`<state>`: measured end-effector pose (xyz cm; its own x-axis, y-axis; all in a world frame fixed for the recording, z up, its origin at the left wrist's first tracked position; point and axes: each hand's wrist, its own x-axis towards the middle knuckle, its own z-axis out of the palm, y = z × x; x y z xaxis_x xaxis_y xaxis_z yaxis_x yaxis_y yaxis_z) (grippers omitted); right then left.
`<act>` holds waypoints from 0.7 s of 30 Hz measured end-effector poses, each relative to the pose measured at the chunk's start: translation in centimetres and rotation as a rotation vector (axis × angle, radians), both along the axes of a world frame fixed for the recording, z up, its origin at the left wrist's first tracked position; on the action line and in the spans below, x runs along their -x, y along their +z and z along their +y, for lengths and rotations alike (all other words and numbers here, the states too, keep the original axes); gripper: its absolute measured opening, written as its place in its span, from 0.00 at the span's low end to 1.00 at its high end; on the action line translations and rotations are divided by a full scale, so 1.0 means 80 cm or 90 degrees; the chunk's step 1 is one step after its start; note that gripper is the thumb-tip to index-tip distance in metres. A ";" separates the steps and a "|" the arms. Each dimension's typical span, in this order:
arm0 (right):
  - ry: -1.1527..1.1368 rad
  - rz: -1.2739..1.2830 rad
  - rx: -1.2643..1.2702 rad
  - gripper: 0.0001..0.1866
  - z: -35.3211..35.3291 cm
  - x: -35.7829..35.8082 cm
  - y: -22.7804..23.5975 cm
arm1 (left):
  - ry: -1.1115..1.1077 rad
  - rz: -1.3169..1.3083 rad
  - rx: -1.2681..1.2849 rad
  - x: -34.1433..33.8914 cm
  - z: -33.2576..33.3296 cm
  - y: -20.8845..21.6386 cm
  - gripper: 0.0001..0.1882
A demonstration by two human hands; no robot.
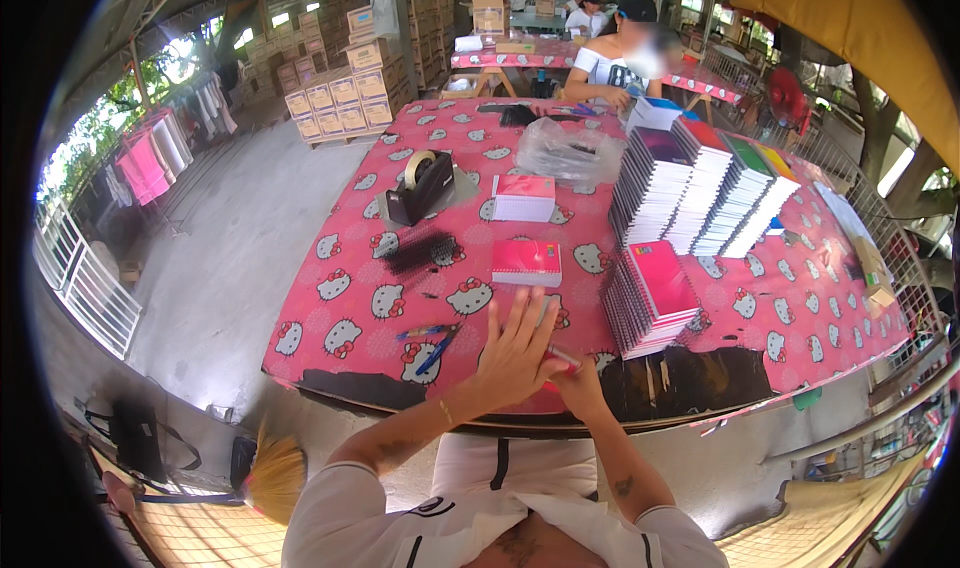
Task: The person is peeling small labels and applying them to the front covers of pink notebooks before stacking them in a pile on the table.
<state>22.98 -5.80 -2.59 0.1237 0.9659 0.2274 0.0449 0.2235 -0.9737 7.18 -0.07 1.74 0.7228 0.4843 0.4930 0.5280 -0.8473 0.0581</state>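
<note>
The left hand (515, 353) has its fingers (522, 313) spread and lifted, palm tilted over the near edge of the desk (340, 268), which wears a pink cloth printed with white cat faces. Tucked under and beside it, the right hand (575, 373) pinches a thin red pen-like stick (562, 355) between fingertips; the left hand hides most of that grip.

Just beyond the spread fingertips lies a small red spiral notebook (527, 262), apart from them. To the right of the fingers, close by, stands a leaning stack of pink-covered spiral notebooks (652, 298); an elbow or wrist swinging that way could, I judge, topple it off the desk's front. Left of the fingers lie loose blue pens (432, 346) near the edge, which a sweep of the forearm could roll to the floor.

Farther out sit a black tape dispenser (420, 185), a second red-and-white notebook pile (523, 198), and tall fanned stacks of coloured notebooks (705, 188).
</note>
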 end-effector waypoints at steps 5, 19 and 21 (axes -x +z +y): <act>-0.023 0.075 0.030 0.14 0.006 -0.002 0.004 | -0.134 -0.082 0.047 0.018 -0.025 -0.073 0.45; -0.102 0.109 0.060 0.11 0.005 -0.015 -0.031 | -0.144 -0.034 0.072 -0.011 -0.019 -0.013 0.43; -0.056 0.121 0.053 0.10 -0.005 -0.011 -0.024 | -0.147 -0.060 0.079 -0.007 -0.020 -0.017 0.43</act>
